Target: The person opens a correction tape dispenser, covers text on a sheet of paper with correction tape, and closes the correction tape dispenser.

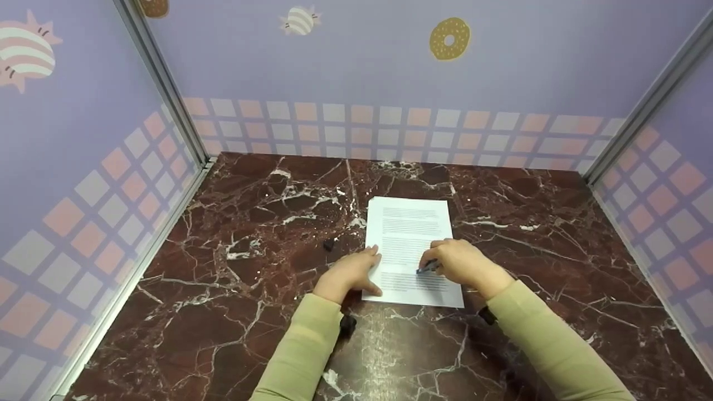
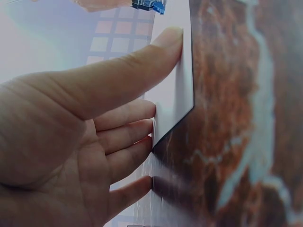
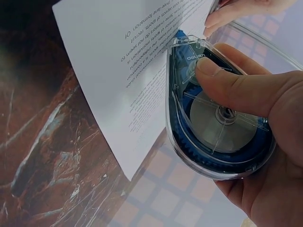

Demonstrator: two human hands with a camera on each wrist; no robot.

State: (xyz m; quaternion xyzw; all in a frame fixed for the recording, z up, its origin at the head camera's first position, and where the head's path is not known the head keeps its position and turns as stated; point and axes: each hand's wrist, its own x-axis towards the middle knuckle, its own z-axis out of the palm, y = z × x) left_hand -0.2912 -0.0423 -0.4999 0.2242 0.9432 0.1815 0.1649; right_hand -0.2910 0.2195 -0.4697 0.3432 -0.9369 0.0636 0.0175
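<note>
Clear plastic encases the correction tape dispenser [image 3: 218, 116], a teardrop-shaped case; through its walls I see a pale disc [image 3: 204, 125] around a central hub, with blue toothed parts beside it. Lettering near the narrow end is too blurred to read.

The dispenser is over the lower half of a white printed page [image 1: 409, 223], just right of the page's middle. Its narrow blue tip points left and slightly toward the person, down at the lines of text, while the rounded end sits back toward the palm. Its long axis therefore slants across the page. The tip is at the paper's surface; I cannot tell how firmly it presses.

The right hand [image 1: 467, 264] grips the dispenser closely, thumb laid along the upper face and fingers wrapped beneath. The left hand [image 1: 348, 273] is spread wide and grasps nothing: its thumb rests on the page near the lower left corner, other fingertips are along the left edge, and the little finger reaches the dark red marble tabletop [image 1: 184, 328].

The page lies flat, its long side running away from the person, whose sleeves [image 1: 309, 334] are light green. Lilac walls [image 1: 367, 61] with pink and white squares enclose the tabletop.
</note>
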